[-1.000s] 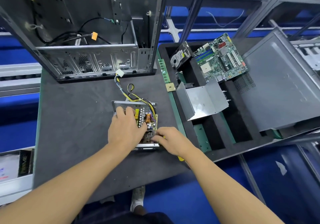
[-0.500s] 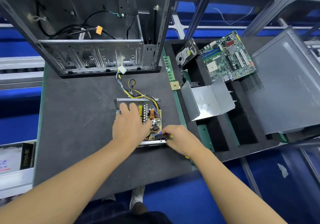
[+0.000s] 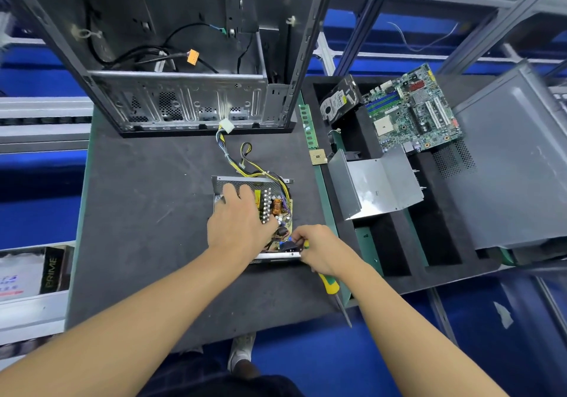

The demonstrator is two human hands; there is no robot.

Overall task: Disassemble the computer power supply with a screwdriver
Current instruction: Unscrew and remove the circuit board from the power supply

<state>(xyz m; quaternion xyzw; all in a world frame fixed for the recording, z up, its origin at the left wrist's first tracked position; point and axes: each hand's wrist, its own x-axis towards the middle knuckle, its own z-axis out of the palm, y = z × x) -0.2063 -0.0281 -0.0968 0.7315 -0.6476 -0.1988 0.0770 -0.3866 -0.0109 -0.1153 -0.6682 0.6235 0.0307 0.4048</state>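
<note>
While my left hand [image 3: 241, 228] presses flat on the open power supply [image 3: 270, 203], my right hand [image 3: 322, 249] grips the screwdriver [image 3: 329, 285].

— Where's the power supply [image 3: 277, 209]?

— Mid-mat [image 3: 138, 212], flat, lid off. It's a grey metal tray with a perforated far wall. The tan circuit board [image 3: 285, 217] is bare, showing a copper coil, finned heat sinks and capacitors. Yellow and black wires [image 3: 233, 158] leave the far side and end at a white connector [image 3: 226, 126].

— And the screwdriver [image 3: 329, 284]?

— By its near right corner, green-and-yellow handle gripped in the right hand [image 3: 322, 249], steel shaft pointing near and right, away from the supply.
</note>
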